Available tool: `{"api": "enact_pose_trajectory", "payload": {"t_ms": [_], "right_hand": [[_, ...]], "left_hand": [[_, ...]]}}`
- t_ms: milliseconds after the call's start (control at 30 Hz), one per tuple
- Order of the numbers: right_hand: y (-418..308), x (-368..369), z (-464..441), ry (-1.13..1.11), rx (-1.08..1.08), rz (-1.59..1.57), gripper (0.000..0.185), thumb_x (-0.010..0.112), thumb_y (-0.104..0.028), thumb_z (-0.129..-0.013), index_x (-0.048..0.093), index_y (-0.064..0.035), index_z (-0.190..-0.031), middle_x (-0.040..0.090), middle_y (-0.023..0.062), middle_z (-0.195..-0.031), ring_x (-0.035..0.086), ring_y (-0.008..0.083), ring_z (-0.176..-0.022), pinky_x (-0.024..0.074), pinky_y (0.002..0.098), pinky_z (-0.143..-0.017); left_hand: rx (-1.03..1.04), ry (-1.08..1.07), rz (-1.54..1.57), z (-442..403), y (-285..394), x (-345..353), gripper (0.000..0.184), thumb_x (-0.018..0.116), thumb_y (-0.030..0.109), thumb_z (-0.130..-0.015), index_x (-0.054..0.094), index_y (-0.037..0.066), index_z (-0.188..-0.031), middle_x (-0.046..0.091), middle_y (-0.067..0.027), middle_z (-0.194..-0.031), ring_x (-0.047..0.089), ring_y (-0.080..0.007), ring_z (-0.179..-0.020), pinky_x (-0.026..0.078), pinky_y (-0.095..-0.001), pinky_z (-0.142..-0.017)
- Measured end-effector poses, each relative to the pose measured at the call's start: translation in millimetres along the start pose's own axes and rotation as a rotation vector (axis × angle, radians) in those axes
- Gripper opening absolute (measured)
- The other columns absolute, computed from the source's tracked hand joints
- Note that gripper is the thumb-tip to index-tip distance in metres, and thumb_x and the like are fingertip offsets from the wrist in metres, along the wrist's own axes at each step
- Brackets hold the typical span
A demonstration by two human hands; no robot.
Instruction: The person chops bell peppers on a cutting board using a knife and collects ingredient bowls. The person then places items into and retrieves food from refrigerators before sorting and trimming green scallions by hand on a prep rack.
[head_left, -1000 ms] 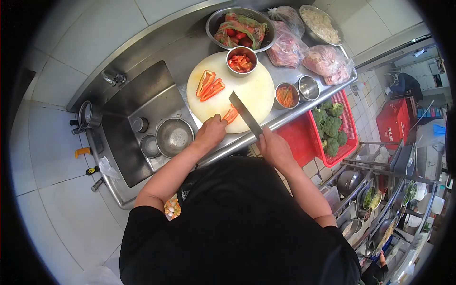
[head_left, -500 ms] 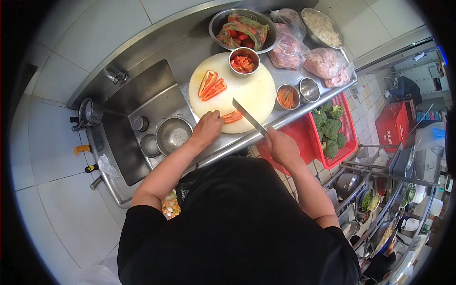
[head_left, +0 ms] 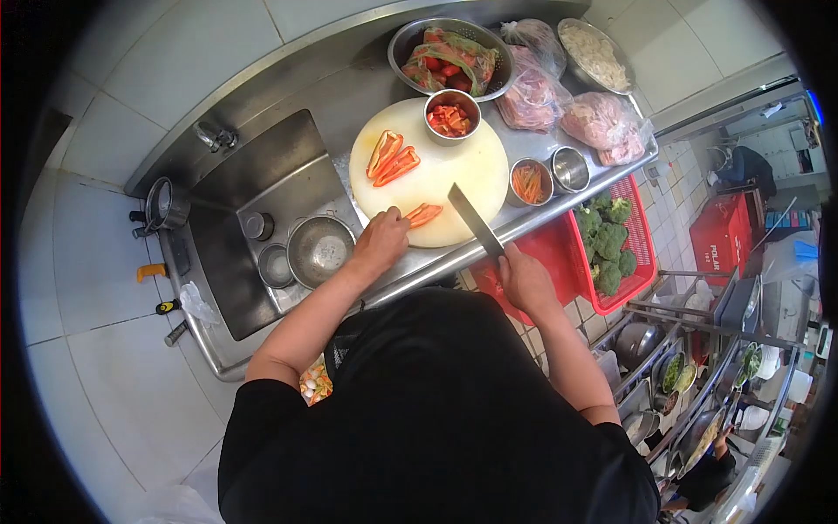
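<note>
My right hand [head_left: 525, 278] is closed round the handle of a knife [head_left: 474, 218]. Its blade points up and left over the round white cutting board [head_left: 471, 166], apart from the pepper. At the board's near left edge, my left hand [head_left: 384, 240] has its fingers pressed together on the end of a red pepper piece [head_left: 425, 215]. Two more red pepper pieces [head_left: 394, 164] lie farther back on the board, cut sides showing. A steel cup of chopped red pepper [head_left: 450, 119] stands at the board's back edge.
A colander [head_left: 407, 39] of bagged red vegetables and bagged meat [head_left: 529, 92] stand behind the board. To the right are a cup of carrot strips [head_left: 529, 182], an empty steel cup [head_left: 570, 168] and a red basket [head_left: 644, 236] of broccoli. A sink [head_left: 253, 310] with bowls lies left.
The knife in my right hand has moved right, and its blade has come away from the pepper piece. My left hand has stayed on the piece with little movement.
</note>
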State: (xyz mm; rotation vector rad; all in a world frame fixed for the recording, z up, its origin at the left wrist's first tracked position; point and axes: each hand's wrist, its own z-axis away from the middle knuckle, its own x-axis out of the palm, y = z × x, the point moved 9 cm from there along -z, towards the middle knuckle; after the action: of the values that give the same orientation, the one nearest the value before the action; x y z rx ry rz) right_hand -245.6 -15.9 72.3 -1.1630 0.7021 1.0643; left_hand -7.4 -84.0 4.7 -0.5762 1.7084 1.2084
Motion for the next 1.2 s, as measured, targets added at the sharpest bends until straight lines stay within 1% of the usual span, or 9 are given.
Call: {"api": "enact_pose_trajectory", "payload": {"t_ms": [233, 433, 567, 667, 733, 833, 867, 933, 1200], "right_hand": [[-42, 2, -8, 0.056, -0.052, -0.145, 0.020, 0.048, -0.020, -0.101, 0.048, -0.0005, -0.105, 0.066, 0.0279, -0.085, 0.064, 0.0465, -0.085, 0.0483, 0.0584, -0.075], [-23, 34, -15, -0.070, 0.005, -0.028, 0.019, 0.046, -0.019, -0.101, 0.049, -0.0001, -0.104, 0.066, 0.0275, -0.086, 0.065, 0.0455, -0.086, 0.0486, 0.0580, -0.076], [-18, 27, -13, -0.008, 0.004, -0.084, 0.021, 0.050, -0.021, -0.099, 0.050, -0.0002, -0.104, 0.065, 0.0290, -0.086, 0.063, 0.0493, -0.086, 0.0471, 0.0593, -0.075], [-30, 13, -8, 0.014, -0.030, -0.124, 0.021, 0.051, -0.022, -0.099, 0.051, -0.0009, -0.104, 0.065, 0.0283, -0.085, 0.063, 0.0482, -0.088, 0.0478, 0.0583, -0.076], [-50, 0, -5, 0.053, -0.136, -0.058, 0.017, 0.047, -0.019, -0.101, 0.048, -0.0019, -0.102, 0.067, 0.0248, -0.085, 0.065, 0.0437, -0.083, 0.0497, 0.0553, -0.074], [-55, 1, -4, 0.082, -0.205, -0.031, 0.015, 0.047, -0.017, -0.101, 0.048, -0.0023, -0.101, 0.067, 0.0243, -0.082, 0.066, 0.0435, -0.082, 0.0500, 0.0556, -0.073], [-49, 7, -7, 0.084, -0.205, -0.030, 0.015, 0.047, -0.017, -0.101, 0.048, -0.0023, -0.101, 0.067, 0.0243, -0.082, 0.066, 0.0435, -0.082, 0.0500, 0.0556, -0.073], [-31, 30, -15, -0.078, -0.125, 0.070, 0.016, 0.048, -0.017, -0.100, 0.050, -0.0015, -0.101, 0.066, 0.0250, -0.080, 0.066, 0.0436, -0.082, 0.0502, 0.0565, -0.072], [-22, 15, -13, 0.028, -0.057, -0.062, 0.019, 0.049, -0.019, -0.100, 0.051, -0.0006, -0.102, 0.066, 0.0270, -0.080, 0.065, 0.0469, -0.082, 0.0491, 0.0585, -0.072]], "left_hand": [[0.028, -0.019, 0.015, -1, 13, 9, 0.013, 0.060, 0.010, -0.087, 0.066, 0.000, -0.094, 0.062, -0.0193, -0.099, 0.065, -0.0365, -0.092, 0.054, -0.0462, -0.083], [0.004, -0.060, 0.034, 1, 10, 9, 0.011, 0.060, 0.009, -0.087, 0.066, 0.001, -0.092, 0.063, -0.0170, -0.098, 0.064, -0.0358, -0.091, 0.054, -0.0457, -0.082], [0.034, -0.019, -0.002, 2, 9, -2, 0.011, 0.060, 0.007, -0.085, 0.066, 0.001, -0.092, 0.064, -0.0154, -0.098, 0.064, -0.0348, -0.093, 0.053, -0.0446, -0.083], [0.046, 0.002, 0.020, 1, 6, -4, 0.011, 0.060, 0.006, -0.083, 0.067, 0.001, -0.091, 0.064, -0.0144, -0.099, 0.063, -0.0337, -0.096, 0.053, -0.0435, -0.085], [0.068, -0.004, -0.016, -2, 5, 0, 0.012, 0.060, 0.006, -0.084, 0.067, 0.002, -0.092, 0.064, -0.0136, -0.099, 0.062, -0.0330, -0.095, 0.053, -0.0433, -0.085], [0.092, 0.017, -0.011, -4, 6, -1, 0.013, 0.060, 0.006, -0.084, 0.068, 0.002, -0.093, 0.064, -0.0137, -0.097, 0.062, -0.0330, -0.093, 0.053, -0.0430, -0.085], [0.094, 0.018, -0.011, -4, 7, -2, 0.013, 0.060, 0.006, -0.084, 0.068, 0.002, -0.093, 0.064, -0.0137, -0.097, 0.062, -0.0330, -0.093, 0.053, -0.0430, -0.085], [0.083, -0.031, -0.027, -3, 7, -2, 0.013, 0.060, 0.006, -0.084, 0.069, 0.002, -0.093, 0.063, -0.0140, -0.096, 0.062, -0.0324, -0.094, 0.053, -0.0425, -0.085], [-0.032, 0.045, 0.086, -3, -4, 2, 0.013, 0.061, 0.009, -0.087, 0.071, 0.003, -0.093, 0.064, -0.0155, -0.093, 0.065, -0.0351, -0.088, 0.054, -0.0443, -0.081]]}}
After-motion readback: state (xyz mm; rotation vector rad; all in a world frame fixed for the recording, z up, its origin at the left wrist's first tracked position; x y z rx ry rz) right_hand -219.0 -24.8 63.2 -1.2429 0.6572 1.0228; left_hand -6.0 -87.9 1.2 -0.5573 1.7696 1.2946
